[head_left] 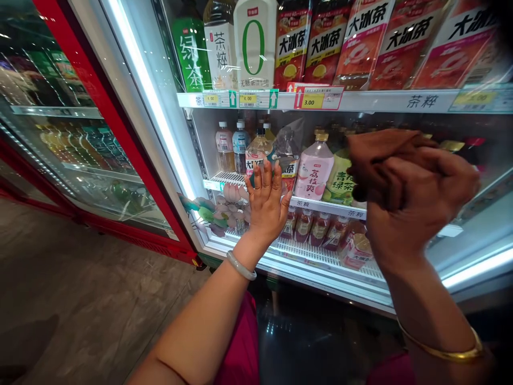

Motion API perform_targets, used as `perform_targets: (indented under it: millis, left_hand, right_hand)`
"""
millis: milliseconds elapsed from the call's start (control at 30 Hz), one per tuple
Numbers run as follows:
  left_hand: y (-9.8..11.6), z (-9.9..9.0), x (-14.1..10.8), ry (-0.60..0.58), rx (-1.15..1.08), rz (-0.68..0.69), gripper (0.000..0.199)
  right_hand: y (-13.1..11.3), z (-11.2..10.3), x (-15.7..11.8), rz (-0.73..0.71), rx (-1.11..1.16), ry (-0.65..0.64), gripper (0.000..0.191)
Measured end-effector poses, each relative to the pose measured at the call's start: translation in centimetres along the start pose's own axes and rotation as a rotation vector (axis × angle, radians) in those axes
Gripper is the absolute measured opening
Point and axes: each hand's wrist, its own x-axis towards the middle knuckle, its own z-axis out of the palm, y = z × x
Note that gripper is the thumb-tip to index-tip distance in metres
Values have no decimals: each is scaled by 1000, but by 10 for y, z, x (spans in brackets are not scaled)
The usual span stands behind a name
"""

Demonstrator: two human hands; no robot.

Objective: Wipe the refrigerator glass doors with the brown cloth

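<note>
My right hand [417, 198] is closed around a bunched brown cloth [385, 152], raised in front of the drinks cooler's right side. My left hand [266, 200] is held up with its fingers stretched out and holds nothing. Behind its fingers are a bottle with an orange-and-white label [256, 152] and a pink bottle [315, 168] on the middle shelf. Whether the left palm touches a glass pane cannot be made out. The cloth hides part of the shelf's right side, near a green-labelled bottle [340, 179].
Large tea bottles and cartons [292, 48] fill the upper shelf above a price rail [256, 100]. Small dark bottles [320, 230] stand on the lowest rack. Grey-pink and green rounded shapes [224, 211] show by the left edge. A red-framed cooler door [120, 133] slants at left over grey floor [80, 299].
</note>
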Motion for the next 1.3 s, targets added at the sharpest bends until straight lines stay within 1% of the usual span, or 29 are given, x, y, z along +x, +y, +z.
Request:
perform_targets:
  millis: [67, 100, 133, 200, 267, 333, 400, 467, 600, 667, 700, 733, 800, 833, 900, 967, 1000, 1067, 1100, 1167, 1233, 1300]
  left_hand:
    - [0, 0, 0, 5, 2, -2, 78]
    - [0, 0, 0, 5, 3, -4, 78]
    - [1, 0, 0, 3, 3, -5, 78]
    - [2, -1, 0, -10, -7, -7, 79]
    - [2, -3, 0, -15, -19, -15, 80]
    - [2, -3, -1, -18, -22, -24, 81]
    - [2, -4, -1, -22, -14, -22, 82]
    - [1, -4, -1, -26, 0, -7, 81]
    - [0, -5, -1, -9, 34, 8, 80]
    - [1, -6, 0, -7, 46, 8, 80]
    - [1, -7, 0, -8, 53, 8, 80]
    - [2, -9, 0, -8, 61, 6, 81]
    - [3, -11, 0, -10, 77, 0, 83]
    - [3, -11, -1, -13, 84, -2, 85]
    - [3, -13, -2, -17, 100, -3, 90]
    - [2, -14, -2, -19, 125, 1, 93]
    - [2, -15, -3, -19, 143, 0, 94]
    - [1, -17, -1, -10, 182, 4, 94]
    - [1, -19, 0, 6, 198, 12, 93]
    - [1, -22, 5, 44, 223, 30, 90]
    - [1, -26, 10, 69, 226, 50, 85]
    - [-1, -28, 14, 66, 218, 62, 81]
  right_hand:
    - [1, 3, -1, 2, -8, 50, 28]
    - [-4, 6, -6, -23, -11, 37, 28]
    - [-12, 9, -14, -62, -14, 2, 28]
    - [-33, 16, -34, -159, -12, -119, 29]
    - [-52, 22, -52, -255, -1, -215, 27]
    - [-61, 24, -61, -314, 10, -242, 24]
    - [-57, 21, -57, -314, 21, -263, 26]
    - [-43, 14, -42, -270, 25, -250, 30]
    - [-11, -1, -3, -65, -25, -91, 33]
    - [-6, -3, 4, 20, -51, -43, 34]
    - [-8, -2, 2, 31, -55, -47, 35]
    - [-13, 0, -2, 10, -50, -70, 35]
    - [-28, 7, -20, -82, -27, -148, 35]
    - [-38, 11, -31, -181, 4, -189, 34]
    - [-54, 17, -50, -215, 29, -256, 27]
    - [-64, 20, -57, -232, 41, -291, 25]
    - [-67, 21, -54, -226, 47, -306, 26]
    - [-68, 21, -32, -187, 57, -319, 33]
    - [-67, 21, -14, -172, 59, -317, 36]
    - [-68, 23, 33, -177, 43, -274, 37]
    - [-70, 28, 82, -211, -3, -194, 34]
    - [-75, 34, 117, -215, -55, -119, 32]
